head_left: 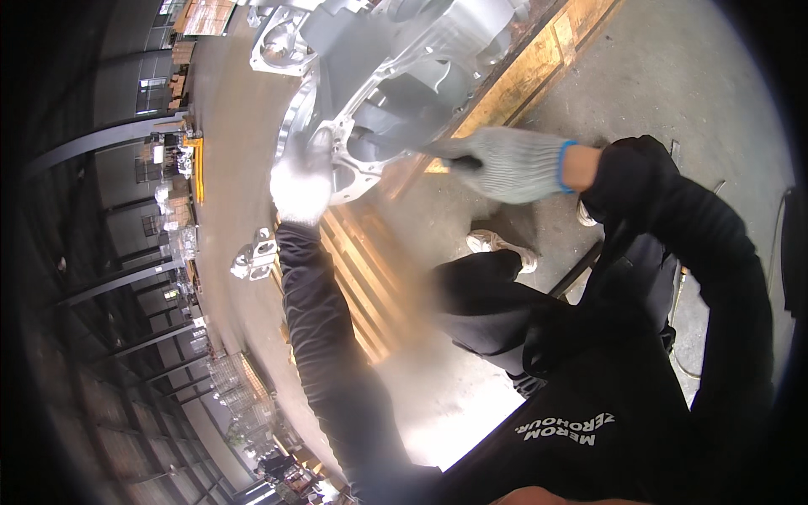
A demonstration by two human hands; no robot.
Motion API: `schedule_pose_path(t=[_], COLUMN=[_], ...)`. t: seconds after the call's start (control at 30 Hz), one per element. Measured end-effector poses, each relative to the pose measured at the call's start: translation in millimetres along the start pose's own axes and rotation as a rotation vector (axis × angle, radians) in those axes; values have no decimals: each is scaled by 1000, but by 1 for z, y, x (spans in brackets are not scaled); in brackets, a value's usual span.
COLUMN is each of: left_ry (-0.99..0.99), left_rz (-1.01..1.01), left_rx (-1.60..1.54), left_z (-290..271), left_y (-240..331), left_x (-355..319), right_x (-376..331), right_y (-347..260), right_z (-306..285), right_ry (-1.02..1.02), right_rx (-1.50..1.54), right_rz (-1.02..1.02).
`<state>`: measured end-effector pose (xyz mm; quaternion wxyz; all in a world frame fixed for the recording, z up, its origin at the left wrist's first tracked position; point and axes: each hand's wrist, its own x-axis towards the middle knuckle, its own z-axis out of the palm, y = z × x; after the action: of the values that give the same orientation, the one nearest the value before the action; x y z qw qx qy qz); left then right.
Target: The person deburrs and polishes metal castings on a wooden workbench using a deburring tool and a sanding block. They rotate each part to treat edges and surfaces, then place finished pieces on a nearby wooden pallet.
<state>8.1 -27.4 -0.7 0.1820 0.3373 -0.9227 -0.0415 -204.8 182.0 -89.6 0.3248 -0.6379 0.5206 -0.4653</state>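
Observation:
A large silvery metal casting (358, 172) with round openings and a flanged edge lies in front of me, at the top of the view. My left hand (301, 187), in a white glove washed out by glare, grips the casting's near left corner, its thumb against the flange. My right hand (509, 166), in a grey knitted glove with a blue cuff, is closed around a dark-handled tool (461, 160). Its long dark front part points left into an opening of the casting. Motion blur hides the tool's tip and exact kind.
Under the casting runs a wooden pallet edge (513, 80). A slatted wooden pallet (353, 269) lies on the floor below my left forearm. A smaller metal casting (257, 255) is farther left. Shelving and a yellow frame (199, 168) line the hall's far side. My shoe (502, 246) is beside the pallet.

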Motion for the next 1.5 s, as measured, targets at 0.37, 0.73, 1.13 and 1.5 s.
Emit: schedule_pose_path(t=[0.37, 0.73, 1.13, 1.5], left_ry=[-129, -179, -107, -110], left_rz=[-228, -242, -207, -185], left_rx=[-447, -169, -260, -258], left_z=[-4, -7, -3, -2], left_y=[15, 7, 9, 3], left_x=[0, 3, -1, -2], right_x=[28, 20, 19, 17], right_y=[17, 5, -3, -38], right_z=[-4, 50, 91, 52], right_ry=[-217, 21, 221, 386], right_rx=[55, 1341, 1402, 948], right_rz=[104, 332, 283, 353])
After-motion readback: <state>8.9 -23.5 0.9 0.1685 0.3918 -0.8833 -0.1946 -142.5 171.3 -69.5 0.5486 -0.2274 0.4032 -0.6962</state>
